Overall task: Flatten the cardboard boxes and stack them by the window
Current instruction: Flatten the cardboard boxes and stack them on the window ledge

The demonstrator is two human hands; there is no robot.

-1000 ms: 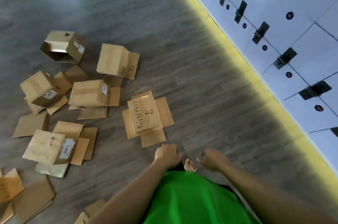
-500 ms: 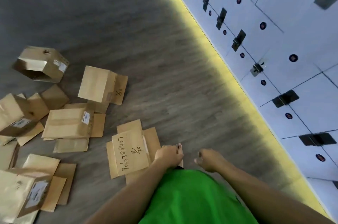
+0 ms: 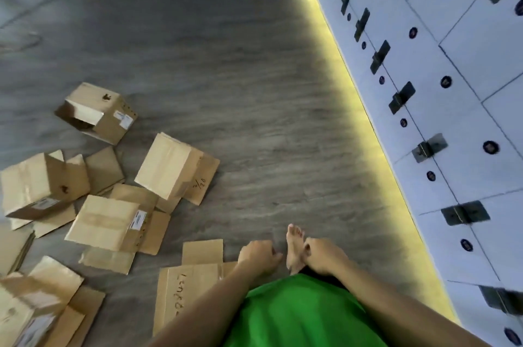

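Grip: left hand and right hand loosely curled, holding nothing, hanging by a bare foot. Handwritten box lies w/ flaps splayed just left. Other cardboard boxes scattered on floor, several unflattened; no window stack in view, most work left.

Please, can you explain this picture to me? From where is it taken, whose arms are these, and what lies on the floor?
The camera sits on a person's head and looks down, so you see their own arms. The left hand and right hand hang loosely curled and hold nothing. A bare foot shows between them, above green clothing. Cardboard boxes lie scattered on the grey floor: one with handwriting lies nearest, an open one farthest. White lockers stand on the right.
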